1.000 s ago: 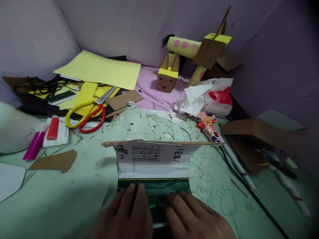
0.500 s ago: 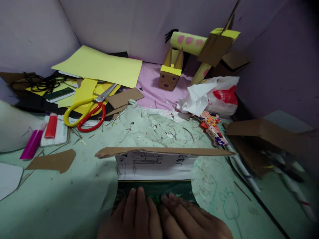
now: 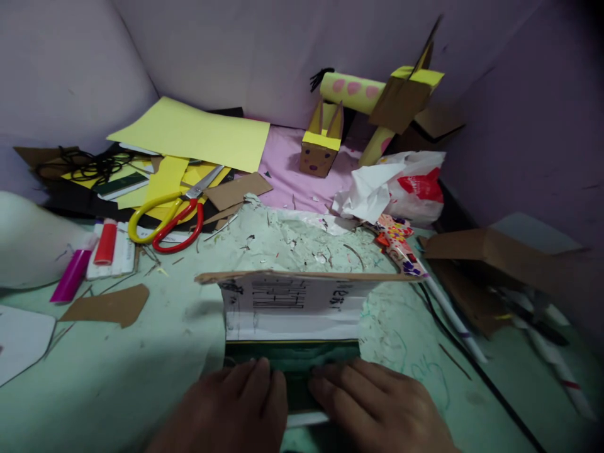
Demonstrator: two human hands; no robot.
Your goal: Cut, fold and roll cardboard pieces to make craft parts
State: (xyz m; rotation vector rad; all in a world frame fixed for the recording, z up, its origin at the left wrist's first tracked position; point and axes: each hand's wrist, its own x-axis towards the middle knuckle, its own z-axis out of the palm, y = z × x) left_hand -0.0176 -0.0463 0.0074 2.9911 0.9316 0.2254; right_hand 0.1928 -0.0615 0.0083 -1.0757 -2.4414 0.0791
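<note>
A folded cardboard piece stands in front of me, its upright panel faced with white paper bearing dark writing. Its lower panel is dark green and glossy, with a pale near edge between my hands. My left hand is closed over the left part of that green panel, fingers bent. On the right part, my right hand is likewise closed, its fingers curving inward. Both thumbs are mostly hidden. Beyond the cardboard lie scissors with one yellow and one red handle.
At the back stand a cardboard animal head and a yellow spotted tube figure. A crumpled plastic bag, markers and a black cable lie right. Yellow paper and a purple glue tube lie left.
My hands have moved apart and their fingers have bent, showing more green panel and its pale near edge between them. The upright panel has shifted slightly.
</note>
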